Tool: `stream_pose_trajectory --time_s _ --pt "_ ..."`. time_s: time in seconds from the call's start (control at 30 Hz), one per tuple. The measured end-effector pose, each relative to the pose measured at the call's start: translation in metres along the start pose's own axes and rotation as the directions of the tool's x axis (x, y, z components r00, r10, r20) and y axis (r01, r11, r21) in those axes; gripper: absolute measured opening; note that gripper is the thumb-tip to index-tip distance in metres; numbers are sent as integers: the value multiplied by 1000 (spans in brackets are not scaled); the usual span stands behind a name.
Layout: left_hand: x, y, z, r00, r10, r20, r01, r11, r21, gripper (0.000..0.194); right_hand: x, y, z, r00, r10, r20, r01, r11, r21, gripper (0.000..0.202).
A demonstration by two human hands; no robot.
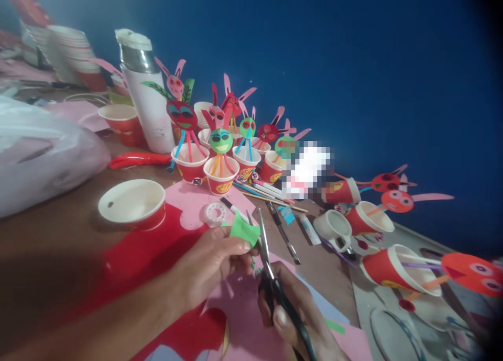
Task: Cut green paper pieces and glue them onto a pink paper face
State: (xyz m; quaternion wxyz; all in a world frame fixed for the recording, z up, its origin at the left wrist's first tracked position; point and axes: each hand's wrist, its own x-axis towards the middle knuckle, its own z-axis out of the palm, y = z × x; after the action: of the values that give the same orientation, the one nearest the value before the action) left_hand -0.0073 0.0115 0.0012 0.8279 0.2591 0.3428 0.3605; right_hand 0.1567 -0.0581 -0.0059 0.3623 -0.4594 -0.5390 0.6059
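Note:
Between the thumb and fingers of my left hand (214, 261) is a small piece of green paper (242, 231). My right hand (294, 303) grips a pair of black-handled scissors (267, 256), their blades apart and pointing away from me beside the paper's right edge. I cannot tell whether a blade touches the paper. Beneath both hands lie pink paper (236, 319) and red paper (137, 256). A white tape roll (215, 213) rests just beyond my left hand.
Several red paper cups with paper animal heads, such as one cup (221, 177), stand along the blue wall (353, 62). A white bottle (147, 99) and a plastic bag (47, 151) are at left. An uncovered cup (131, 201) sits nearer. Right are a mug (333, 227) and pens (283, 232).

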Motion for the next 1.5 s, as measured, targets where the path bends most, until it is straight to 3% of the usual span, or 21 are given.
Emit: stream_pose_trajectory --time_s 0.2,0.57,0.9,1.23,1.37,1.5 --pt "4 0 -1 999 -47 -13 46 998 -31 6 -1 -4 1 1000 18 2 -18 1000 -25 45" --pt "-2 4 2 1000 -13 -29 17 987 157 7 -5 -3 0 1000 21 11 -20 997 -69 44" --pt "-1 2 2 1000 -4 -20 8 976 220 6 -2 -6 2 1000 29 -12 -29 999 -41 45" --pt "4 2 -1 997 -49 52 45 997 69 9 -3 -8 2 998 58 -20 -58 998 2 45" --pt "2 5 0 984 -158 82 159 987 -6 9 -6 -9 -2 997 -13 -77 12 1000 -16 39" --pt "-1 10 2 983 -157 91 156 988 21 9 -2 -5 -5 988 -87 -129 90 996 15 38"
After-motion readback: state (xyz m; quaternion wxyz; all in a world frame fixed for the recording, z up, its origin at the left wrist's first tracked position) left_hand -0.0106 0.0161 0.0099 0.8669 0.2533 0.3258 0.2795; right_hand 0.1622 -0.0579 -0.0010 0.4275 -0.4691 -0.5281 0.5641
